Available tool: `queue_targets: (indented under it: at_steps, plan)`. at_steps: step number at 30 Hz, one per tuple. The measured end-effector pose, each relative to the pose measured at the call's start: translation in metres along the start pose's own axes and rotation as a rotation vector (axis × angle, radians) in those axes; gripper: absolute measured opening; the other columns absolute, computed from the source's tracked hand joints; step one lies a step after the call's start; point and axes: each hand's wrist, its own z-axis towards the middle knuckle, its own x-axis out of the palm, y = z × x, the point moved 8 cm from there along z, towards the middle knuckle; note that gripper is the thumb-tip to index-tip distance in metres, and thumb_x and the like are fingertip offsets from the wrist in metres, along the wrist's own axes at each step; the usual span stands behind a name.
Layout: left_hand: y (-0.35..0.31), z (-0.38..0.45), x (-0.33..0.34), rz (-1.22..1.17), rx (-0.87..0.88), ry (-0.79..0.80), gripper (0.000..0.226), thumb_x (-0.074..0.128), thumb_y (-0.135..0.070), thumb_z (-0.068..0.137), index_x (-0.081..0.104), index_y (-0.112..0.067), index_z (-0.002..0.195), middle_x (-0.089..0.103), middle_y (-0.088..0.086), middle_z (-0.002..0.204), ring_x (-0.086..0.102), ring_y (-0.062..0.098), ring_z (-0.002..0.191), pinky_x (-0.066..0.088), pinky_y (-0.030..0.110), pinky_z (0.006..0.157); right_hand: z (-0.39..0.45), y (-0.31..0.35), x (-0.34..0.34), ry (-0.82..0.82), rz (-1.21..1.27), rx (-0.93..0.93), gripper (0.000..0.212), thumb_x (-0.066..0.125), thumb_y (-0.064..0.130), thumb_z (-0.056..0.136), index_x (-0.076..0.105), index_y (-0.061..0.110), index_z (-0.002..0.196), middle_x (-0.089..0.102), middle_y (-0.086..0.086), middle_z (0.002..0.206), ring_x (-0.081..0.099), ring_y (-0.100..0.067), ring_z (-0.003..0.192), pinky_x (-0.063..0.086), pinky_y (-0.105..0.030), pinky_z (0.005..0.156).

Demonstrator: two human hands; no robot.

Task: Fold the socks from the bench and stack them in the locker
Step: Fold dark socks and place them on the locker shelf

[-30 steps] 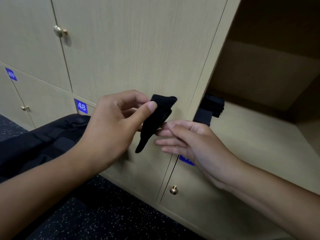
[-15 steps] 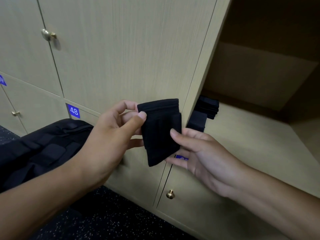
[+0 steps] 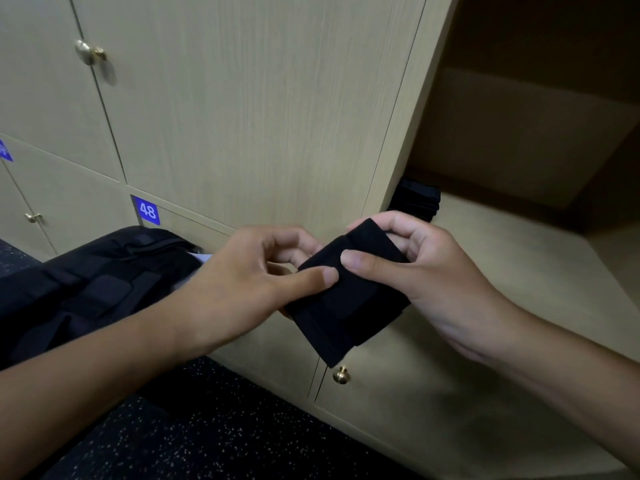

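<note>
A folded black sock [image 3: 349, 303] hangs in the air in front of the locker doors, held by both hands. My left hand [image 3: 242, 285] pinches its left edge with thumb on top and fingers behind. My right hand [image 3: 433, 271] grips its upper right end, thumb on the front and fingers curled over the top. Inside the open locker [image 3: 519, 258] at the right, a stack of folded black socks [image 3: 417, 202] sits at the left front corner of the shelf, partly hidden by the door frame.
A black bag [image 3: 86, 289] lies at the left, below my left arm. Closed locker doors with brass knobs [image 3: 341, 375] fill the wall; one carries a blue label 48 [image 3: 148, 211]. Dark speckled floor [image 3: 207, 438] lies below.
The sock went from a hanging strip to a flat folded square. Both hands moved lower and right with it, and my right hand now curls over its top end.
</note>
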Motion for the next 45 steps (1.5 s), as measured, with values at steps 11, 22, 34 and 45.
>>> queue_targets:
  at_steps: [11,22,34,45]
  plan:
    - [0.013,0.005,-0.004,-0.217,-0.057,-0.159,0.026,0.069,-0.019,0.092,0.067,-0.001,0.11,0.073,0.025,0.093,0.072,0.022,0.081,0.062,0.033,0.067,-0.004,-0.018,-0.009,-0.027,0.212,0.079,0.051,0.074,0.011,0.078,0.061,0.015,0.127,0.077,-0.008,0.109,0.075,-0.023,0.098,0.061,-0.028,0.07]
    - [0.02,0.016,-0.029,0.171,-0.036,-0.164,0.023,0.066,-0.027,0.095,0.064,-0.005,0.101,0.077,0.007,0.091,0.075,0.026,0.082,0.06,0.034,0.071,-0.005,-0.004,-0.047,-0.158,0.148,-0.087,0.053,0.066,0.013,0.082,0.058,0.011,0.134,0.073,-0.007,0.121,0.07,-0.021,0.107,0.055,-0.029,0.082]
    - [0.085,0.023,-0.157,1.085,-0.158,-0.36,0.018,0.073,-0.031,0.087,0.067,-0.019,0.099,0.068,0.008,0.104,0.063,0.032,0.101,0.051,0.043,0.085,0.017,-0.025,-0.119,-0.379,0.329,-0.027,0.046,0.058,0.001,0.096,0.053,0.006,0.141,0.065,-0.012,0.135,0.063,-0.024,0.125,0.055,-0.041,0.099]
    - [0.139,0.025,-0.191,1.251,-0.398,-0.205,0.058,0.032,-0.076,0.081,0.065,-0.044,0.116,0.06,-0.002,0.133,0.056,0.032,0.115,0.046,0.051,0.098,0.073,-0.052,-0.178,-0.7,0.227,0.165,0.068,0.072,0.013,0.093,0.039,0.01,0.152,0.063,-0.009,0.118,0.06,-0.009,0.068,0.054,-0.019,0.059]
